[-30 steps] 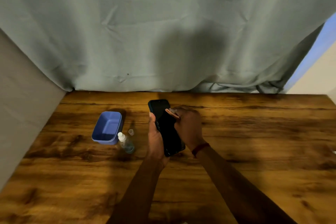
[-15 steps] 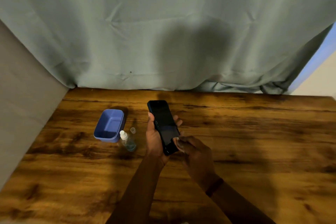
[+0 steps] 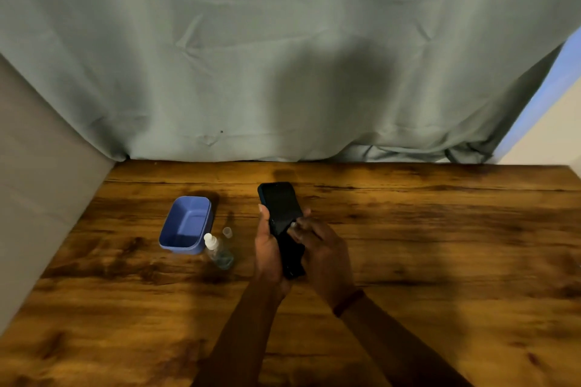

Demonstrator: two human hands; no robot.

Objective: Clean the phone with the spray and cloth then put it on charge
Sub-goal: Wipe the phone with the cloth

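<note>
My left hand (image 3: 267, 248) holds a black phone (image 3: 279, 204) from its left side, screen up and tilted, above the wooden table (image 3: 440, 245). My right hand (image 3: 320, 248) is curled over the phone's lower half. Its fingertips press a small pale scrap, apparently the cloth (image 3: 293, 224), on the middle of the screen. Most of that scrap is hidden by the fingers. A small clear spray bottle (image 3: 218, 253) with a white nozzle stands on the table just left of my left hand. Its clear cap (image 3: 227, 232) sits beside it. No charger is in view.
An empty blue plastic tub (image 3: 185, 223) sits left of the bottle. A grey-green curtain (image 3: 283, 72) hangs along the table's far edge, and a grey wall (image 3: 37, 182) borders the left side.
My right hand slid from the phone's top down to its bottom end, then came back up to mid-screen. The left hand and phone barely moved.
</note>
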